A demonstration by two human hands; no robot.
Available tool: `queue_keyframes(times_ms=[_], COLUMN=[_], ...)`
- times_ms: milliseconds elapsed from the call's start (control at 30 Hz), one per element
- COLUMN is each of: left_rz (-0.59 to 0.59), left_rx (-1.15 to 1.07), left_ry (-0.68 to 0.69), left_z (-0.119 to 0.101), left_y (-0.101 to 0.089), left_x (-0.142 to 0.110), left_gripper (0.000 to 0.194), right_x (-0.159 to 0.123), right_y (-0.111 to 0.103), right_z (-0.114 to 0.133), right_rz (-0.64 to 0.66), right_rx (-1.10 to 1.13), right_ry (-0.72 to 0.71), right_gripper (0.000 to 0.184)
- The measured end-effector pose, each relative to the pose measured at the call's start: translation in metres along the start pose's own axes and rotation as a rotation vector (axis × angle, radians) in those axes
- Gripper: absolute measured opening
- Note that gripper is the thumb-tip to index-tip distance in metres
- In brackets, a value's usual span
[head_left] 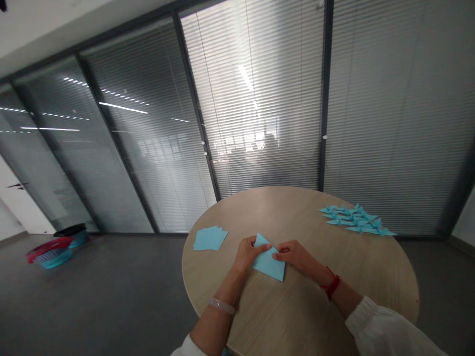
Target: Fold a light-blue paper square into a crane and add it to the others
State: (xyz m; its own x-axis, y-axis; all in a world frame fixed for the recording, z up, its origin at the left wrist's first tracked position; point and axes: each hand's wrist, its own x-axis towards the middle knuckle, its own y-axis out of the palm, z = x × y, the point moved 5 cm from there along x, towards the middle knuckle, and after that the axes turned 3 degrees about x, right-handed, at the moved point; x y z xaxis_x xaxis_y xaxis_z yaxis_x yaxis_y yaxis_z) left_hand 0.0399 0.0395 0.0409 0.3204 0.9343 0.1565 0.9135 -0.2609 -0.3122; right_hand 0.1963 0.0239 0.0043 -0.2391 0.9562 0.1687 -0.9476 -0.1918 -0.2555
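no readable text, no labels, no brands, no legible numbers

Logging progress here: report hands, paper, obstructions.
Left hand, right hand: both gripping blue paper. Loose sheets left, folded cranes right, neither in the way.

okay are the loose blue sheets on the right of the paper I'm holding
No, the loose sheets lie to the left of the held paper.

A paper sheet (270,265) is sitting between left hand (248,253) and right hand (294,253).
Loose sheets (209,239) are lying farther left on the surface (285,212), folded figures (356,219) are resting toward its far right, a partition (267,109) is standing behind it, and baskets (51,254) are sitting on the floor (111,291) leftward.
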Motion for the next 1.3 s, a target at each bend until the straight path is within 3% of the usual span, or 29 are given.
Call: queue_keyframes(times_ms=[167, 367, 733, 1300], left_rz=[0.047, 0.025, 0.031, -0.066], left_rx=[-0.017, 0.020, 0.161, 0.146], left_ry=[-0.037, -0.009, 0.047, 0.063], left_z=[0.003, 0.001, -0.001, -0.012], left_y=[0.003, 0.002, 0.003, 0.001], left_x=[0.001, -0.001, -0.003, -0.005], left_gripper=[0.039, 0.038, 0.036, 0.034], right_x=[0.001, -0.001, -0.004, -0.007], right_y=[-0.004, -0.001, -0.006, -0.014], right_z=[0.001, 0.006, 0.016, 0.019], right_rz=[-0.036, -0.003, -0.054, -0.143], right_rx=[-0.042, -0.075, -0.085, -0.282], right_ry=[-0.006, -0.023, -0.103, -0.105], right_gripper=[0.029, 0.029, 0.028, 0.024])
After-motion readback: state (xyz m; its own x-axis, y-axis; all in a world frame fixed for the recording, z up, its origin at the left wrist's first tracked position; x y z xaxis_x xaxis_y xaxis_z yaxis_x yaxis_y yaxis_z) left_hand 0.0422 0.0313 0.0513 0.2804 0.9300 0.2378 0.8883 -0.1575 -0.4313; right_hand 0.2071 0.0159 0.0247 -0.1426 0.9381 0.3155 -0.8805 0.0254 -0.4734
